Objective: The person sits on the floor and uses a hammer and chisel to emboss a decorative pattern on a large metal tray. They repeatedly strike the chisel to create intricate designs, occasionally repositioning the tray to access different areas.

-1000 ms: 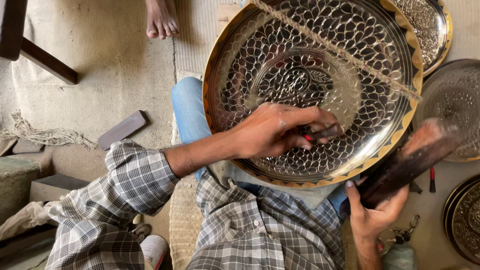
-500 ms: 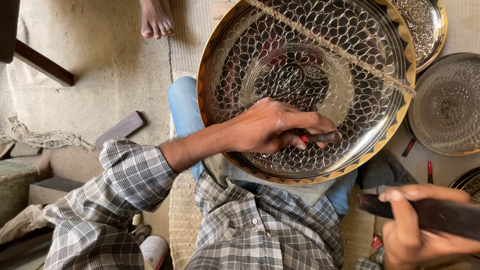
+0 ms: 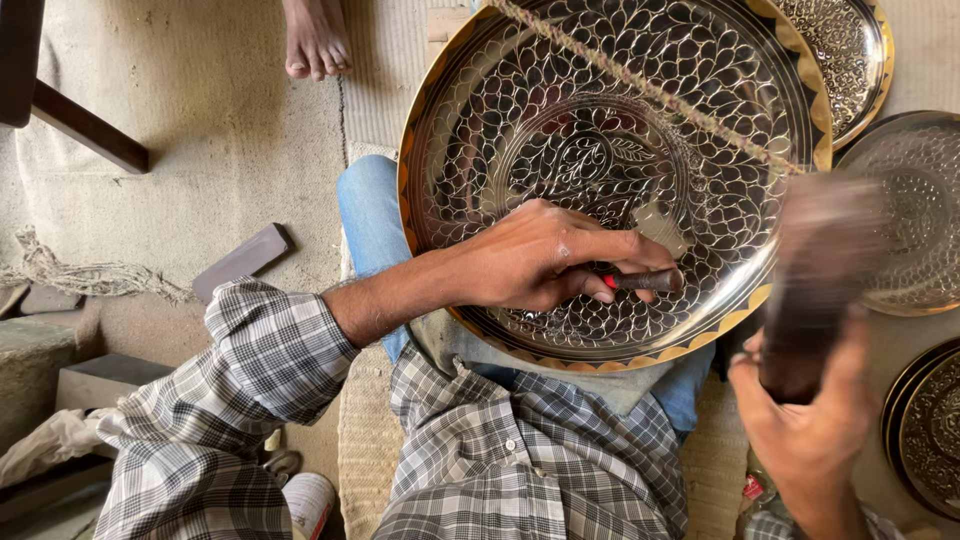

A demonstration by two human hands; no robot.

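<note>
Engraved brass tray (image 3: 560, 130) lay under the left hand (image 3: 540, 262), whose fingers were clamped on a small chisel (image 3: 645, 281) touching its surface. Right hand (image 3: 810, 420), beside the rim, gripped a blurred dark mallet (image 3: 815, 280).

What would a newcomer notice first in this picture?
First comes the large engraved brass tray in the middle, resting on the person's lap and covered with leaf patterns. On it the left hand presses a small chisel to the metal. At lower right the right hand grips a blurred dark mallet, with more engraved plates beside it.
</note>
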